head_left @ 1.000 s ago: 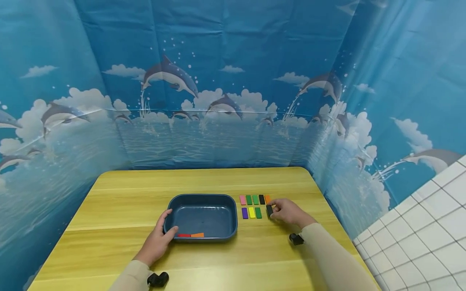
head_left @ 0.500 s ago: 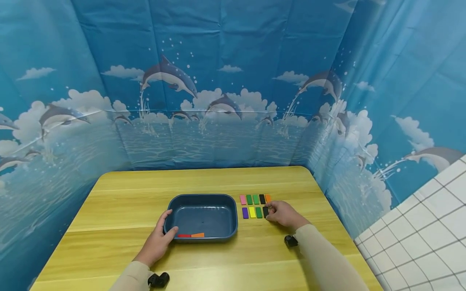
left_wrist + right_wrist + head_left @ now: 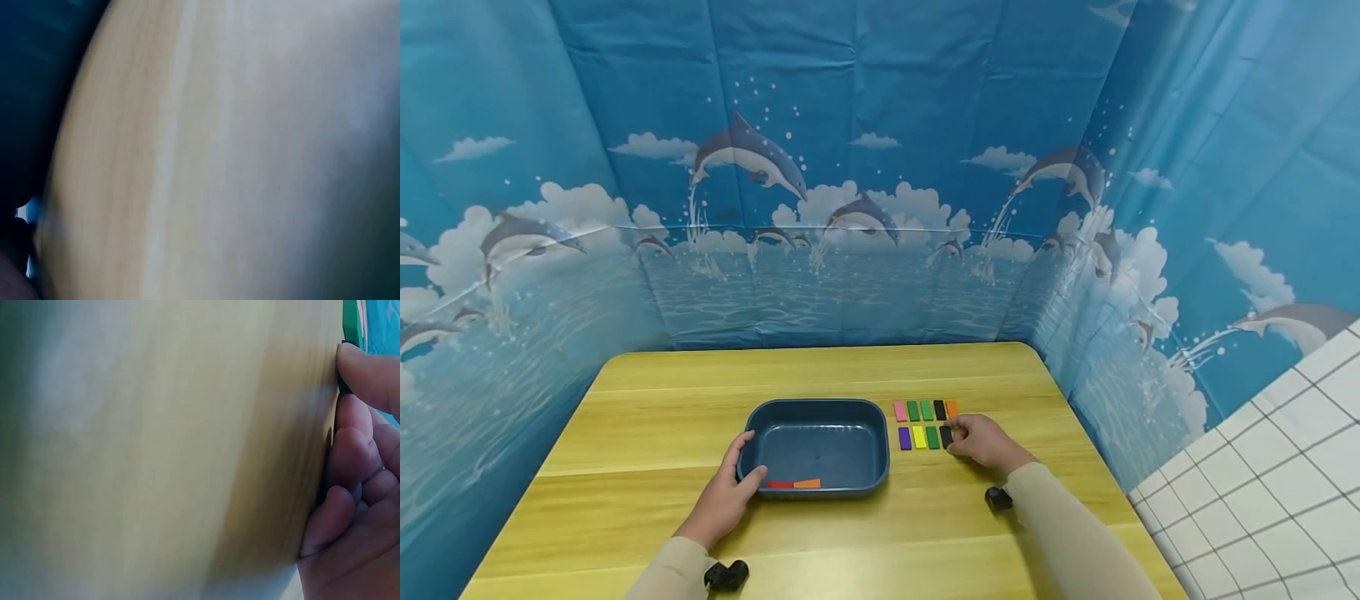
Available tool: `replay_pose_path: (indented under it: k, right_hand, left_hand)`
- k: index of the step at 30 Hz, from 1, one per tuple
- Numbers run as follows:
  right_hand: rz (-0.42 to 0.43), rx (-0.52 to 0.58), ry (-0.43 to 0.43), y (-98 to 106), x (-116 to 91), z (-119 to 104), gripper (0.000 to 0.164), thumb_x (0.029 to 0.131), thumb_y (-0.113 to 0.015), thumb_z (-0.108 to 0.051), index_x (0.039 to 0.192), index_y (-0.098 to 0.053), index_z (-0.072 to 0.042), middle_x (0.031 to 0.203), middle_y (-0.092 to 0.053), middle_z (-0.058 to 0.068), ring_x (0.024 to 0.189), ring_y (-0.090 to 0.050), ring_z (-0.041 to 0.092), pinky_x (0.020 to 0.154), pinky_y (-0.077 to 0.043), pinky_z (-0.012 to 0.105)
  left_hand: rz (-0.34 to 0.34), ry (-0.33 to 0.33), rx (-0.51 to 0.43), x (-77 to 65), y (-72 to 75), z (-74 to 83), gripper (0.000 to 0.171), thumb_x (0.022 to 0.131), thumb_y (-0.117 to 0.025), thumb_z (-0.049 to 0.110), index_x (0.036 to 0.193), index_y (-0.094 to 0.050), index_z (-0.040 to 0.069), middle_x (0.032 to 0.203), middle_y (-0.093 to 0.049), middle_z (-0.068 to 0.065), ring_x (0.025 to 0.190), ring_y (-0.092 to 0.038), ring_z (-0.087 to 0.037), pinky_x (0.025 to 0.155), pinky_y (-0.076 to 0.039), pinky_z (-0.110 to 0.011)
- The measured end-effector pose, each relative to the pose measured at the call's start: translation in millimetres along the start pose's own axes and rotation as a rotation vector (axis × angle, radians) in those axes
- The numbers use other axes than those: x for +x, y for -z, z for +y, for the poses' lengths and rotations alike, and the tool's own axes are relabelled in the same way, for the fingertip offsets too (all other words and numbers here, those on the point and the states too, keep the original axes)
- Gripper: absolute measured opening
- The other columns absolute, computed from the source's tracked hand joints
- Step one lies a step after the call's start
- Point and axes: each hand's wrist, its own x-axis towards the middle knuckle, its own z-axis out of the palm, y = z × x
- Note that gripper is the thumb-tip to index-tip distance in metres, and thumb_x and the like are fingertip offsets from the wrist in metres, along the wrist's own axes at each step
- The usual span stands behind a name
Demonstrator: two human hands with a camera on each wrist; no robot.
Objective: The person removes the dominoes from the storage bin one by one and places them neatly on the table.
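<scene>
My left hand (image 3: 724, 493) holds the near left corner of a dark blue rectangular plastic tray (image 3: 820, 493), thumb on the near rim and fingers at the left side. Inside, along the near wall, lie a red block (image 3: 780, 485) and an orange block (image 3: 807, 483). My right hand (image 3: 988, 442) pinches a small black block (image 3: 946, 437) at the right end of the near row, beside a dark green block (image 3: 932, 437). In the right wrist view, the thumb (image 3: 369, 372) and fingers meet at the block, close to the tabletop; most of the block is hidden.
Left of the dark green block lie a yellow block (image 3: 919, 437) and a purple block (image 3: 905, 438). A far row holds pink (image 3: 900, 411), green, black and orange blocks (image 3: 952, 408). The wooden table (image 3: 820, 550) meets a dolphin-printed curtain (image 3: 850, 292) behind.
My right hand has moved left with the black block, setting it close beside the dark green one; over the last half second it stays nearly still. The left hand and tray have not moved.
</scene>
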Motion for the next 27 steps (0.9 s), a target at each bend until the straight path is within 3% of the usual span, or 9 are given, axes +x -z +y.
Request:
replay_pose_path:
  k: [13, 20, 27]
  right_hand:
    - [0.006, 0.031, -0.014, -3.1, 2.2, 2.7, 0.048, 0.092, -0.078, -0.012, 0.139, -0.067, -0.005, 0.079, -0.06, 0.003, 0.066, -0.048, 0.016, 0.064, -0.039, 0.03]
    - [-0.005, 0.093, -0.012, -1.1, -0.6, 2.5, 0.056, 0.091, -0.079, -0.009, 0.143, -0.061, -0.001, 0.084, -0.064, 0.004, 0.068, -0.052, 0.018, 0.065, -0.042, 0.031]
    - [-0.008, 0.124, -0.009, 0.4, 0.3, 3.2, 0.049, 0.092, -0.074, -0.004, 0.14, -0.062, -0.001, 0.083, -0.063, 0.004, 0.065, -0.049, 0.017, 0.063, -0.041, 0.029]
  left_hand:
    - [-0.008, 0.005, -0.003, 2.2, 1.4, -1.5, 0.067, 0.11, -0.055, 0.041, 0.166, -0.018, 0.033, 0.176, -0.013, -0.02, 0.159, -0.021, -0.05, 0.124, -0.024, -0.072]
    - [-0.007, 0.003, -0.008, 3.5, 0.0, -3.8, 0.068, 0.11, -0.055, 0.041, 0.166, -0.018, 0.033, 0.177, -0.012, -0.019, 0.159, -0.021, -0.05, 0.124, -0.023, -0.071]
    - [-0.006, 0.002, -0.008, 4.4, 0.0, -3.5, 0.067, 0.11, -0.055, 0.041, 0.166, -0.018, 0.033, 0.176, -0.012, -0.02, 0.159, -0.02, -0.05, 0.125, -0.023, -0.071]
